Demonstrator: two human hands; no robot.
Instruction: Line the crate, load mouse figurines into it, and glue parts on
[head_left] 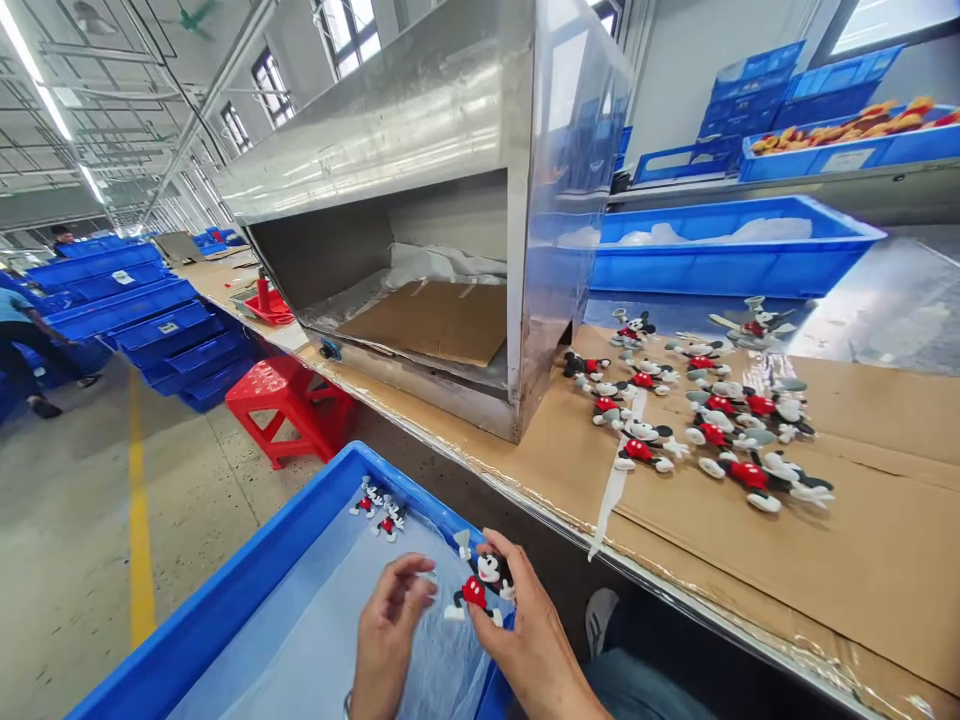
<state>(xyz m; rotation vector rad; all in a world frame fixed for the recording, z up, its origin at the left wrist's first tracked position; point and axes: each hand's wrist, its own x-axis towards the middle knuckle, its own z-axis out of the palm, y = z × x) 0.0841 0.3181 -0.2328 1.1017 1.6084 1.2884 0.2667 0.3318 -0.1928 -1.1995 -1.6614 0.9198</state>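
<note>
A cartoon mouse figurine (475,592) in red shorts is held in my right hand (529,630), pinched between thumb and fingers above the right side of the blue bin. To its left, my left hand (390,625) is half curled with nothing visible in it, the thumb apart from the fingers and slightly blurred. Below both hands lies the blue bin (247,580), lined with thin whitish sheeting (300,620). Inside its far corner lie two similar mouse figurines (388,520), apart from my hands.
On the cardboard-covered bench (720,560), several more mouse figurines (750,475) lie grouped at the right. A metal hooded box (382,130) stands on the bench. Behind are a long blue tray (712,265), a red stool (289,400) and stacked blue crates (172,325). Another person stands far left.
</note>
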